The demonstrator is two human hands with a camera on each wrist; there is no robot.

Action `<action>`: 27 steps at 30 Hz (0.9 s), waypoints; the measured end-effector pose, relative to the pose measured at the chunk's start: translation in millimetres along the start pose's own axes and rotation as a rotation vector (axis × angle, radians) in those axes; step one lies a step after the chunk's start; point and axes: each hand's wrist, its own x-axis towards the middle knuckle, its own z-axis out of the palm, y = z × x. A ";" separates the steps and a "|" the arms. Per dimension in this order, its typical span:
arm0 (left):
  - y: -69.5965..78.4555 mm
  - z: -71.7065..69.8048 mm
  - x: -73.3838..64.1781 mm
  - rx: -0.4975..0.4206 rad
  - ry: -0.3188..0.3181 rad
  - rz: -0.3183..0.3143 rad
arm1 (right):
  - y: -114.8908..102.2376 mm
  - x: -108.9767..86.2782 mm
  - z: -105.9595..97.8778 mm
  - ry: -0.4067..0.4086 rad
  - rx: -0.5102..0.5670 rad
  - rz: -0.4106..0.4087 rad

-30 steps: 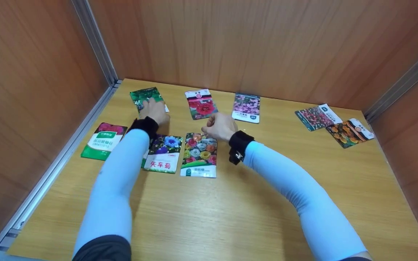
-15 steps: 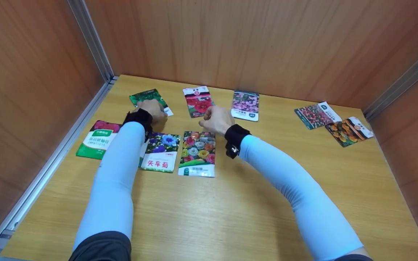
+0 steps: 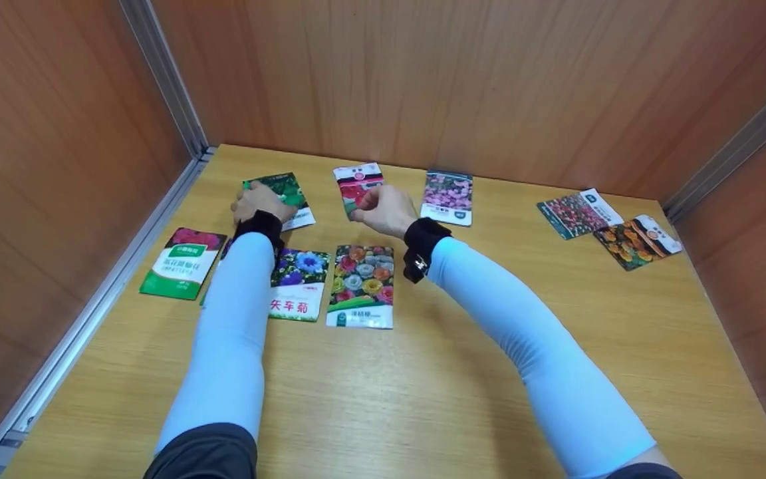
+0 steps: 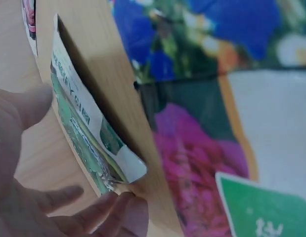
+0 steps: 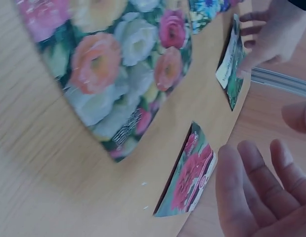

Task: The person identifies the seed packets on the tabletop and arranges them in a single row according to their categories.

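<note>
In the head view my left hand (image 3: 262,201) is at the near left side of a green flower-seed packet (image 3: 290,189) at the back left. The left wrist view has the thumb and fingertips spread along this packet (image 4: 78,111), with fingertips right at its near corner. My right hand (image 3: 389,209) overlaps a red-flower seed packet (image 3: 358,178) in the head view. From the right wrist, its loosely bent fingers (image 5: 259,170) hover beside the red-flower packet (image 5: 191,173), and nothing is held.
In the front row lie a green-and-white packet (image 3: 183,264), a blue-flower packet (image 3: 300,286) and a multicoloured-rose packet (image 3: 361,286). A pink-flower packet (image 3: 448,197) is at the back. Two more overlap at right, one pink (image 3: 576,214), one orange (image 3: 636,243). Wooden walls (image 3: 423,80) enclose the table.
The green packet has slid slightly nearer and to the right under my left hand, which has shifted to its left side. My right hand has moved left and farther back, over the red-flower packet.
</note>
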 end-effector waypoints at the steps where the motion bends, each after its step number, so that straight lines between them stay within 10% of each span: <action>1: -0.1 -0.6 -0.8 -0.019 -0.009 -0.012 | -1.2 0.9 0.4 -0.011 0.013 -0.009; 13: -7.5 -7.2 -7.6 -0.293 -0.078 -0.073 | 2.0 4.6 6.9 -0.044 0.035 -0.059; 27: -13.5 -11.9 -12.4 -0.285 -0.095 0.161 | 14.1 2.2 3.9 -0.066 0.106 -0.015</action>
